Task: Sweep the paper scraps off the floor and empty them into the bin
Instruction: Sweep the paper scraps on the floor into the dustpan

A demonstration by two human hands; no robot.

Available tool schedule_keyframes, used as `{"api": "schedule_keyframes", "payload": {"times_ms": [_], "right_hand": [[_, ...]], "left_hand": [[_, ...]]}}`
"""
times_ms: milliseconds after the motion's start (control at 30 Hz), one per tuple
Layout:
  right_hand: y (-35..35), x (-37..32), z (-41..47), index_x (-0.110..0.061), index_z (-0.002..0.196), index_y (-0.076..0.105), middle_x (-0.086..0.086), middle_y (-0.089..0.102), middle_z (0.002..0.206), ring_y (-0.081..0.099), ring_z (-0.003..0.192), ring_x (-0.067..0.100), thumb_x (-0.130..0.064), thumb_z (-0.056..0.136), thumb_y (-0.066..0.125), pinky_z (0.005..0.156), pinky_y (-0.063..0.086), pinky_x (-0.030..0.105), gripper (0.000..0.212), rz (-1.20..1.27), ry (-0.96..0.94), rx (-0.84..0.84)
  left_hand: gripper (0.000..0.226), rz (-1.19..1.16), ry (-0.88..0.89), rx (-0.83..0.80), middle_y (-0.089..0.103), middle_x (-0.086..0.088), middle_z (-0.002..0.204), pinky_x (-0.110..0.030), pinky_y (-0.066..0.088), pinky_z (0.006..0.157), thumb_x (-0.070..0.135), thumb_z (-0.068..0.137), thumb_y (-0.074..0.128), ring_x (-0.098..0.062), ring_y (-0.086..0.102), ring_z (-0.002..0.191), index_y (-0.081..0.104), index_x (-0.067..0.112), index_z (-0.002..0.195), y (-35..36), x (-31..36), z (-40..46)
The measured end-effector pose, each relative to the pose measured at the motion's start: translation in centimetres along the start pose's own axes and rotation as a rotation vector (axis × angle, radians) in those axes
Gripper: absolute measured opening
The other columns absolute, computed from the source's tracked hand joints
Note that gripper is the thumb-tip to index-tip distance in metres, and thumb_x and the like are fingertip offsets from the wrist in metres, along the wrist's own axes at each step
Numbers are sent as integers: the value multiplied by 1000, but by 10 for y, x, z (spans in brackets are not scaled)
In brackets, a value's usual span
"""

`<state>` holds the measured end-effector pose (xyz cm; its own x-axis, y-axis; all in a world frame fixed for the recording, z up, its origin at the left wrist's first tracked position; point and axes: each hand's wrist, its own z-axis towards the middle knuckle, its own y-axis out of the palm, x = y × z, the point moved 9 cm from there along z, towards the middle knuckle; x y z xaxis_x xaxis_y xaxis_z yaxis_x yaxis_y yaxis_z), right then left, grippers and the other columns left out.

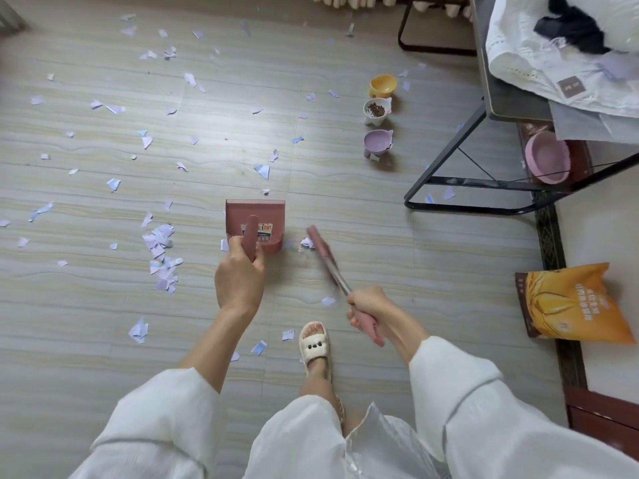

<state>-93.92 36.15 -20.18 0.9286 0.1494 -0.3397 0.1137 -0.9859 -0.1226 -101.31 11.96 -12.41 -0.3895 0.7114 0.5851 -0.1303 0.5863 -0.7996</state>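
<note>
A dusty-pink dustpan [255, 216] rests on the floor at the centre, its handle gripped by my left hand [238, 276]. My right hand [368, 307] holds a matching pink hand brush [323, 255], blurred with motion, its head touching a small scrap [307, 242] just right of the pan. Pale lilac and white paper scraps lie scattered over the floor; a dense pile [161, 255] sits left of the dustpan, with looser scraps [114, 108] further back. No bin is in view.
Three pet bowls, yellow [382, 85], white with kibble [377, 110] and lilac [377, 142], stand right of centre. A black-framed table [484, 188] with white bags stands at right, an orange sack [574, 305] lies below it, and my slippered foot [314, 344] is near the brush.
</note>
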Motion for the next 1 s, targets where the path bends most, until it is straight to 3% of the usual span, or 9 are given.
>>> {"api": "schedule_keyframes", "payload": {"times_ms": [200, 367, 533, 733, 1000], "right_hand": [[5, 33, -25, -5, 71, 44, 12, 43, 59, 35, 19, 9, 1, 93, 40, 30, 27, 8, 23, 33, -77, 39], [3, 77, -48, -4, 71, 43, 9, 40, 61, 39, 44, 18, 1, 92, 43, 28, 31, 10, 22, 24, -127, 152], [5, 110, -54, -6, 70, 38, 8, 36, 63, 38, 49, 20, 6, 91, 31, 26, 31, 10, 25, 96, -78, 241], [88, 143, -60, -6, 78, 37, 9, 37, 61, 39, 44, 18, 6, 91, 32, 28, 33, 11, 19, 133, 12, 172], [208, 113, -56, -9, 72, 46, 3, 48, 57, 39, 23, 6, -9, 92, 40, 33, 30, 10, 20, 163, 99, 36]], "left_hand": [[29, -36, -44, 57, 65, -21, 83, -41, 43, 65, 27, 95, 50, -40, 59, 76, 52, 1, 106, -28, -35, -58], [28, -30, -74, 80, 66, -21, 85, -40, 42, 66, 26, 95, 50, -41, 60, 78, 52, 2, 108, -61, -76, -105], [27, -44, -87, 83, 66, -23, 88, -41, 42, 68, 24, 95, 51, -42, 60, 81, 52, 1, 109, -81, -105, -122], [30, -55, -99, 64, 66, -23, 89, -43, 45, 70, 25, 95, 51, -42, 61, 81, 52, 0, 111, -113, -156, -117], [28, -31, -50, -95, 65, -23, 87, -41, 40, 67, 26, 94, 52, -41, 58, 82, 53, -2, 102, -157, -232, -66]]}}
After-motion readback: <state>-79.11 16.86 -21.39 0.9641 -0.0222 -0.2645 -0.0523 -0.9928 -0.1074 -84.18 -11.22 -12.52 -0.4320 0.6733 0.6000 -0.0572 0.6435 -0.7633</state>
